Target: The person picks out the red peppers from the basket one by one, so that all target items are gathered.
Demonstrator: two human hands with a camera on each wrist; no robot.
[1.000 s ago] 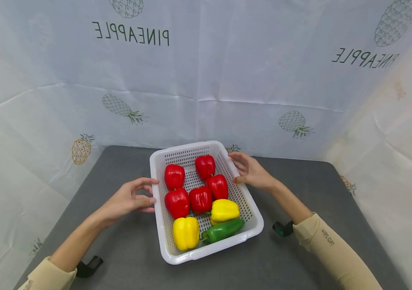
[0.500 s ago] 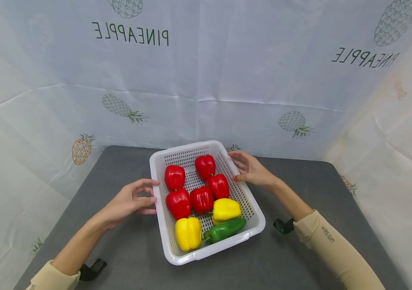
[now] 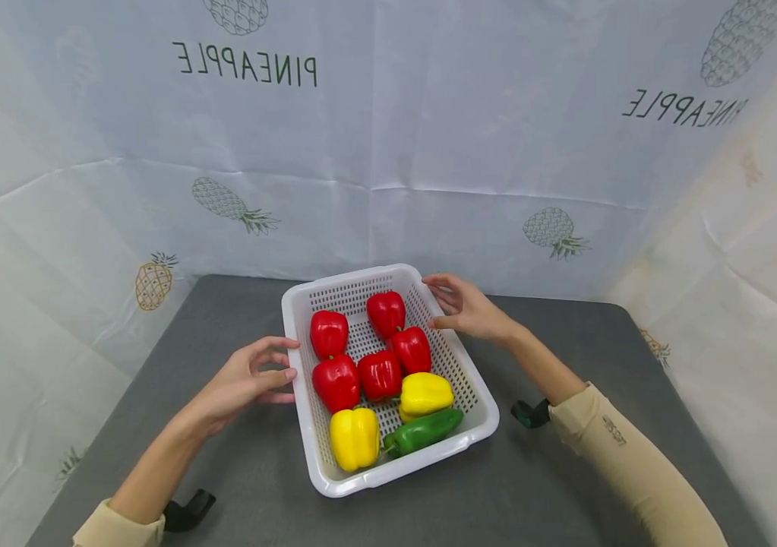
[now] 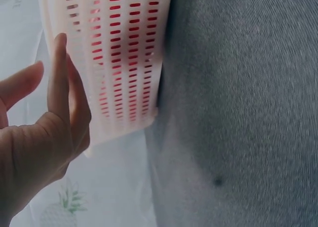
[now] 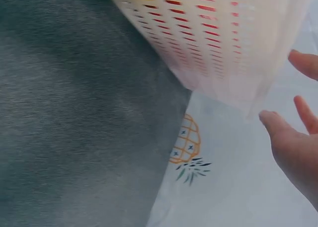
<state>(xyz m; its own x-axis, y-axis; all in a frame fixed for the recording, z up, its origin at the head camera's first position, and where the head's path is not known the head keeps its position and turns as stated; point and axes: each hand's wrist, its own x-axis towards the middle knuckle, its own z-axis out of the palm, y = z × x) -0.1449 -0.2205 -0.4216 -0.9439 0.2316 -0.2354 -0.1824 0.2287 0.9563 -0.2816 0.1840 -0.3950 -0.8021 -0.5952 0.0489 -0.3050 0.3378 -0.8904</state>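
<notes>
A white plastic basket (image 3: 301,425) with slotted walls sits on the dark grey table, turned slightly askew. In it lie several red bell peppers (image 3: 336,384), two yellow bell peppers (image 3: 354,439) and a long green pepper (image 3: 424,432). My left hand (image 3: 241,380) is at the basket's left rim, fingers loosely bent; in the left wrist view its fingertips meet the slotted wall (image 4: 119,53) and the thumb stands off. At the far right rim is my right hand (image 3: 473,310), thumb and fingers spread. The right wrist view shows these fingers (image 5: 276,122) beside the basket's corner, without a grip.
The grey tabletop (image 3: 566,486) extends on both sides of the basket. Behind it hangs a white cloth (image 3: 388,152) printed with pineapples, which also covers the sides. A dark wrist-worn device (image 3: 190,510) sits at the left wrist, another device (image 3: 530,414) at the right.
The basket first shifted slightly right and nearer, peppers with it, then stayed nearly still. My right hand has since slid a little toward the far end of the rim. The left hand barely moved.
</notes>
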